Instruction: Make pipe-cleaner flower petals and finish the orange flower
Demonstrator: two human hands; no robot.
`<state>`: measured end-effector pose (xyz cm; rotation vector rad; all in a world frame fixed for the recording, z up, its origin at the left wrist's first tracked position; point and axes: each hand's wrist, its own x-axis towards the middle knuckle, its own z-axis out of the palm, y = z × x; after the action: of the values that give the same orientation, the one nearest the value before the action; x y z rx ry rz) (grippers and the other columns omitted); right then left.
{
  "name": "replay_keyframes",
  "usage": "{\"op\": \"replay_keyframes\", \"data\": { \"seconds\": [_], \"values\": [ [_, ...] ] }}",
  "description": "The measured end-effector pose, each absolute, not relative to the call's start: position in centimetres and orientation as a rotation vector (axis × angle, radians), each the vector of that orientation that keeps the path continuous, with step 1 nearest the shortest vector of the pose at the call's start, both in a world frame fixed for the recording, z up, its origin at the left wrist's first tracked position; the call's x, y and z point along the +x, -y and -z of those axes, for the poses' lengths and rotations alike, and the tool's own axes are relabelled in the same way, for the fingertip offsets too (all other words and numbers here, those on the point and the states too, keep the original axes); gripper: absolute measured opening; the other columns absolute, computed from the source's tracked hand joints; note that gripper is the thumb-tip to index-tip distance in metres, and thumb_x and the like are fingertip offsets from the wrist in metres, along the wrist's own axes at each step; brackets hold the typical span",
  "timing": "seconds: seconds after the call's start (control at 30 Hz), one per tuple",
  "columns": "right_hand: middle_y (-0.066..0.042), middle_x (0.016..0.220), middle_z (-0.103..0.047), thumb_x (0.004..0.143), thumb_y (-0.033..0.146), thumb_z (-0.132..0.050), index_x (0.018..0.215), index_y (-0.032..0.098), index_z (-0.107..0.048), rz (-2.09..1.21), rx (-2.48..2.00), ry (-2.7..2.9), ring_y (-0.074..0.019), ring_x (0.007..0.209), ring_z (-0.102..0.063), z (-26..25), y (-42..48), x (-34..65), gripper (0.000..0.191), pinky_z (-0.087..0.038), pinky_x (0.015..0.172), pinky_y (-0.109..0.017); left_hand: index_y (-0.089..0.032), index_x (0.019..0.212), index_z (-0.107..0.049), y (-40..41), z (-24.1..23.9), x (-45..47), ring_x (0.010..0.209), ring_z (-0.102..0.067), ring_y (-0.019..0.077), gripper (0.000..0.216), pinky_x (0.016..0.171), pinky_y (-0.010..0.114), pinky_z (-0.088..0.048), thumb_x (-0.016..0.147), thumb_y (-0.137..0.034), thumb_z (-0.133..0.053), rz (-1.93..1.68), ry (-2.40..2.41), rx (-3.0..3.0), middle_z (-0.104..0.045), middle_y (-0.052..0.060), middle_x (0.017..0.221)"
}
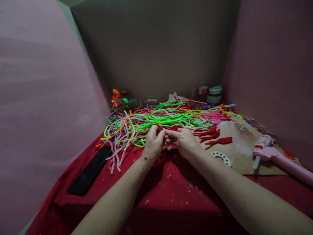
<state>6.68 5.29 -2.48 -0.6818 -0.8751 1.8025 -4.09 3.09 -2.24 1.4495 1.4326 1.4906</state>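
Observation:
Near the middle of the table, my left hand (156,138) and my right hand (182,138) meet, fingertips almost touching. Both are closed in a pinch on one red pipe cleaner (173,128), whose folded part shows above the right fingers and whose thin end sticks up by the left thumb. Just right of my right hand lie several looped red pipe-cleaner pieces (221,140) on a cardboard sheet. Behind both hands spreads a loose heap of pipe cleaners (168,119), bright green on top, with pink, purple and orange ones around.
A pink hot glue gun (271,151) rests on the cardboard (241,160) at the right. A white tape spool (221,157) lies nearer. A long black object (90,173) is at the left on the red cloth (176,195). Orange flowers (115,98) and a lidded container (214,95) stand behind.

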Motion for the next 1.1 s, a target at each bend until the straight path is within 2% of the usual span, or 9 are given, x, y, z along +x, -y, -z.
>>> {"op": "replay_keyframes", "data": {
  "seconds": [0.4, 0.57, 0.67, 0.83, 0.93, 1.03, 1.1],
  "values": [
    [-0.002, 0.049, -0.06, 0.061, 0.022, -0.064, 0.061, 0.012, -0.062, -1.814, -0.649, 0.882, -0.0094, 0.043, -0.055, 2.6, -5.5, 6.8, 0.01, -0.047, 0.046, -0.021, -0.017, 0.066, -0.043, -3.1, 1.7, -4.3, 0.049, -0.043, 0.0069, 0.02, 0.046, 0.018, -0.033, 0.073, -0.031, -0.055, -1.436, -1.411, 1.399, -0.046, -0.006, 0.056],
    [-0.001, 0.05, -0.06, 0.059, 0.015, -0.062, 0.058, 0.012, -0.061, -1.778, -0.766, 0.908, -0.0076, 0.038, -0.051, 2.5, -5.5, 6.7, 0.003, -0.043, 0.039, -0.018, -0.017, 0.063, -0.046, -3.2, 2.0, -4.3, 0.054, -0.043, 0.0078, 0.018, 0.053, 0.02, -0.035, 0.072, -0.028, -0.056, -1.511, -1.448, 1.481, -0.047, -0.005, 0.058],
    [-0.001, 0.051, -0.061, 0.059, 0.016, -0.062, 0.059, 0.013, -0.061, -1.757, -0.807, 0.946, -0.0069, 0.037, -0.049, 2.5, -5.6, 6.7, 0.003, -0.042, 0.037, -0.018, -0.017, 0.068, -0.05, -3.2, 2.3, -4.3, 0.059, -0.045, 0.0095, 0.013, 0.057, 0.021, -0.036, 0.074, -0.028, -0.054, -1.544, -1.443, 1.546, -0.048, -0.004, 0.062],
    [0.001, 0.046, -0.057, 0.057, 0.018, -0.063, 0.055, 0.013, -0.059, -1.717, -0.8, 0.985, -0.0064, 0.036, -0.047, 2.6, -5.8, 6.7, 0.007, -0.042, 0.038, -0.018, -0.019, 0.065, -0.049, -2.8, 2.2, -4.7, 0.07, -0.045, 0.0127, 0.013, 0.068, 0.024, -0.037, 0.078, -0.022, -0.05, -1.57, -1.483, 1.985, -0.048, 0.0, 0.07],
    [0.001, 0.044, -0.055, 0.055, 0.018, -0.063, 0.051, 0.014, -0.056, -1.694, -0.792, 1.006, -0.0064, 0.034, -0.045, 2.7, -5.9, 6.7, 0.01, -0.039, 0.037, -0.019, -0.019, 0.066, -0.055, -2.9, 1.8, -5.3, 0.079, -0.047, 0.0159, 0.013, 0.075, 0.027, -0.037, 0.078, -0.021, -0.05, -1.447, -1.406, 2.21, -0.052, 0.004, 0.078],
    [0.002, 0.042, -0.054, 0.055, 0.019, -0.061, 0.05, 0.014, -0.055, -1.67, -0.785, 1.027, -0.0058, 0.033, -0.042, 2.8, -6.1, 6.8, 0.01, -0.036, 0.035, -0.018, -0.02, 0.07, -0.061, -3.0, 1.3, -5.9, 0.079, -0.049, 0.0168, 0.01, 0.075, 0.027, -0.039, 0.076, -0.024, -0.054, -1.348, -1.365, 2.13, -0.055, 0.004, 0.077],
    [0.002, 0.042, -0.053, 0.055, 0.02, -0.061, 0.051, 0.014, -0.055, -1.658, -0.778, 1.038, -0.0057, 0.034, -0.041, 2.9, -6.1, 6.8, 0.01, -0.034, 0.036, -0.018, -0.02, 0.072, -0.063, -3.1, 0.9, -6.2, 0.073, -0.051, 0.0154, 0.007, 0.069, 0.026, -0.041, 0.072, -0.026, -0.059, -1.306, -1.345, 1.95, -0.057, 0.003, 0.073]
  ]
}}
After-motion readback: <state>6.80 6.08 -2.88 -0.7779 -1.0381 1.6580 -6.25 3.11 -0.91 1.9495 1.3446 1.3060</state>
